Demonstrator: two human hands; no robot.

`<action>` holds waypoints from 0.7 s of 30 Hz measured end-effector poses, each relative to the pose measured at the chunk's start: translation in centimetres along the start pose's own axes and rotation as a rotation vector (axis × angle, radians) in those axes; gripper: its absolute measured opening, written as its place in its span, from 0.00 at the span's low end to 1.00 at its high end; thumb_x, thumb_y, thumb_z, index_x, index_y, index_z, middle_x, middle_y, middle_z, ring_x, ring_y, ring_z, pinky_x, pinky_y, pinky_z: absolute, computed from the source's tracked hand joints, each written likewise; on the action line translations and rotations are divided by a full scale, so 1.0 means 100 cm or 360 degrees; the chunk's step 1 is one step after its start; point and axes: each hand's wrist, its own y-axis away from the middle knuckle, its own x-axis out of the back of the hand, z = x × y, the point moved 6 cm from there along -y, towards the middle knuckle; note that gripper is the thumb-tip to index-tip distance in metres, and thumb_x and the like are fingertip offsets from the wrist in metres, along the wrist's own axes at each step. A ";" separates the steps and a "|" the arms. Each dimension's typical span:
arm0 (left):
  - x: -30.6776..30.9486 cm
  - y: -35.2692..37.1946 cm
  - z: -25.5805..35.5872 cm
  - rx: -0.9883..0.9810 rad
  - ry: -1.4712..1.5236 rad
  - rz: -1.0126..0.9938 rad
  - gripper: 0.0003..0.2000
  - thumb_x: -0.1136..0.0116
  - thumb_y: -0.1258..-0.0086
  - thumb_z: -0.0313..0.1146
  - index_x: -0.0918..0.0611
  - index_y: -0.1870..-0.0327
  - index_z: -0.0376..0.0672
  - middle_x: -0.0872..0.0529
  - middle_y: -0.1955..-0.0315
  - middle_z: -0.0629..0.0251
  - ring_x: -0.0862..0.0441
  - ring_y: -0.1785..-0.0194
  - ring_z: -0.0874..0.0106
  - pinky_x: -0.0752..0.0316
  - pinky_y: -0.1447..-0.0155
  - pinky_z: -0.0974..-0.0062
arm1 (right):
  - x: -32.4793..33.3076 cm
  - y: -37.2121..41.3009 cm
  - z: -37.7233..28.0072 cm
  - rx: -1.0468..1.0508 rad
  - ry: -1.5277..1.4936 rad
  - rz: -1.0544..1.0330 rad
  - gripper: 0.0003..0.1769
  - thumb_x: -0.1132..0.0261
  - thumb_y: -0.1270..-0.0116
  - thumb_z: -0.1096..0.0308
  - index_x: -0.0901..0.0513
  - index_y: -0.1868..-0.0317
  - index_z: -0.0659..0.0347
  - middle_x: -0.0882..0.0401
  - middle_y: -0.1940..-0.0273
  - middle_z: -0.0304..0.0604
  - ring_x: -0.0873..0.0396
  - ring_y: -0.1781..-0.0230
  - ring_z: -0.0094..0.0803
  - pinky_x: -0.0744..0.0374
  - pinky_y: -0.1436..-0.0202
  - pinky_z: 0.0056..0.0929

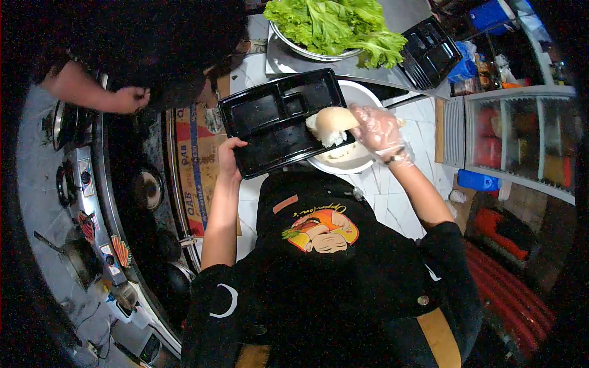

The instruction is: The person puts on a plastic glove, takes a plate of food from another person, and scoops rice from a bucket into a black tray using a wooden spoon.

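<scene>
My left hand [229, 161] is closed on the near left edge of a black compartment tray [264, 144], thumb over the rim. The tray is tilted and held in front of my apron. My right hand [377, 132], in a clear plastic glove, grips a small beige bowl [335, 121] tipped over the tray's right end. White rice [331, 137] shows at the mouth of this bowl. Below both, a large white basin [369, 93] holds some rice; the tray hides its left part.
Green lettuce [331, 27] fills a bowl on a metal table [279, 64] ahead, with black trays [429, 52] to its right. At left, another person's hand [132, 99] hangs near the stove [86, 178]. A glass-front cabinet [521, 141] stands at right. Flattened cardboard [196, 172] covers part of the floor.
</scene>
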 end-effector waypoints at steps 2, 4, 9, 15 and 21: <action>0.008 -0.011 -0.006 0.0067 -0.0003 0.0041 0.02 0.50 0.55 0.26 0.28 0.82 0.44 0.23 0.79 0.66 0.24 0.74 0.69 0.26 0.64 0.72 | 0.019 0.003 0.008 -0.0371 -0.0189 -0.0289 0.18 0.40 0.45 0.64 0.29 0.52 0.54 0.24 0.73 0.47 0.24 0.74 0.45 0.26 0.71 0.43; 0.014 -0.011 0.006 0.0045 -0.0045 -0.0005 0.01 0.50 0.55 0.26 0.28 0.81 0.44 0.23 0.78 0.66 0.24 0.74 0.68 0.25 0.64 0.71 | 0.014 0.009 0.003 -0.0369 -0.0158 -0.0408 0.14 0.47 0.39 0.64 0.30 0.53 0.57 0.24 0.75 0.52 0.23 0.74 0.46 0.26 0.72 0.44; 0.007 -0.019 0.006 -0.0053 -0.0097 -0.0063 0.02 0.49 0.56 0.26 0.26 0.79 0.43 0.23 0.78 0.66 0.24 0.74 0.68 0.25 0.64 0.71 | -0.003 0.012 -0.015 -0.0055 -0.0083 -0.0467 0.13 0.52 0.36 0.67 0.30 0.53 0.61 0.24 0.80 0.49 0.22 0.79 0.45 0.25 0.77 0.41; 0.018 -0.025 -0.005 -0.0032 -0.0094 -0.0047 0.02 0.49 0.57 0.26 0.26 0.80 0.43 0.24 0.79 0.67 0.24 0.71 0.69 0.26 0.64 0.73 | -0.019 0.028 -0.015 -0.0046 0.0116 -0.0714 0.13 0.52 0.37 0.68 0.29 0.53 0.59 0.23 0.81 0.46 0.22 0.82 0.41 0.26 0.82 0.41; 0.023 -0.020 0.007 -0.0251 -0.0183 0.0038 0.02 0.49 0.57 0.26 0.26 0.80 0.43 0.26 0.80 0.68 0.26 0.72 0.71 0.27 0.63 0.74 | -0.015 0.024 -0.016 -0.0079 -0.0028 -0.0650 0.15 0.49 0.39 0.67 0.29 0.52 0.58 0.23 0.81 0.46 0.22 0.82 0.42 0.26 0.81 0.40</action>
